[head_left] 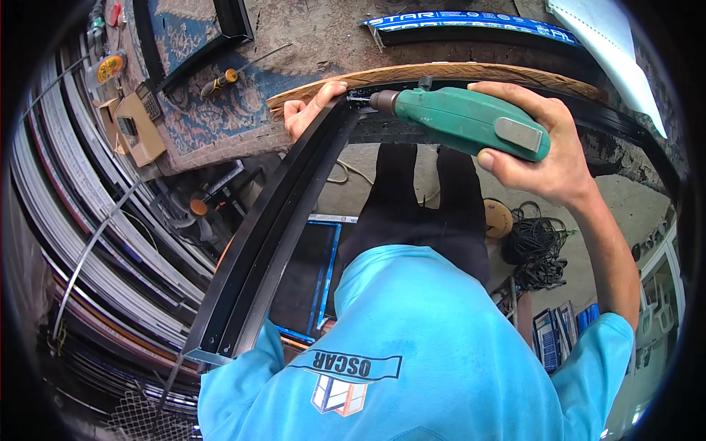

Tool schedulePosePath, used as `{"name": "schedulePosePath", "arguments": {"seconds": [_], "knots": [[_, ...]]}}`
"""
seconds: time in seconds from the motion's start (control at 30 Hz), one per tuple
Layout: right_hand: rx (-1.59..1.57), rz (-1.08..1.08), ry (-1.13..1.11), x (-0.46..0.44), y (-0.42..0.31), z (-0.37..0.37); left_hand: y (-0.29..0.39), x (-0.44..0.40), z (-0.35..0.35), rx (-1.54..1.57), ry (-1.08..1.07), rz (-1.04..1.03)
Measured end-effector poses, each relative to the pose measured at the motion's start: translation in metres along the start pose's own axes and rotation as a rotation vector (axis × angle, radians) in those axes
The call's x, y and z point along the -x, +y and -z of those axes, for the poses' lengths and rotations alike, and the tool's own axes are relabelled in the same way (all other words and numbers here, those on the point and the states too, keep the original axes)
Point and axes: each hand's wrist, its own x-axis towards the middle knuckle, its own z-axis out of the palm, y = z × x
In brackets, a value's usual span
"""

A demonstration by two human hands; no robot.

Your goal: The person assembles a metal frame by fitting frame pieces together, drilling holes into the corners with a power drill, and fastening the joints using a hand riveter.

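My right hand (548,143) is closed around the body of a green power drill (463,117), which lies sideways and points left. The drill's brown chuck holds a thin bit, whose tip meets the inner corner of a black metal frame (272,213). At that same corner my left hand (312,109) grips the frame from outside, its other fingers partly hidden behind the profile. One long side of the frame slants down toward my left sleeve; another side runs right beneath the drill. Behind the corner lies a wooden strip (441,71) on the worktable.
On the carpeted worktable (228,121) lie a yellow-handled screwdriver (219,84), another black frame (198,59), a blue-labelled profile (471,20) and a notebook (610,44). A cardboard box (140,132) stands at its left edge. Long profiles (110,220) fill the left; coiled black cable (533,246) lies on the floor.
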Motion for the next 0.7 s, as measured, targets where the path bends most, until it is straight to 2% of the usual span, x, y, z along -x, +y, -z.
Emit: {"name": "schedulePosePath", "arguments": {"seconds": [0.13, 0.6, 0.7], "knots": [[0.006, 0.044, 0.0, 0.001, -0.001, -0.002, -0.003, 0.0, -0.003, -0.003, 0.073, -0.045], [0.102, 0.199, 0.036, -0.007, -0.008, -0.004, 0.001, -0.001, -0.002, -0.051, 0.068, -0.066], [0.199, 0.267, 0.027, -0.012, -0.012, -0.006, 0.003, 0.0, -0.001, -0.033, 0.047, -0.044]]}}
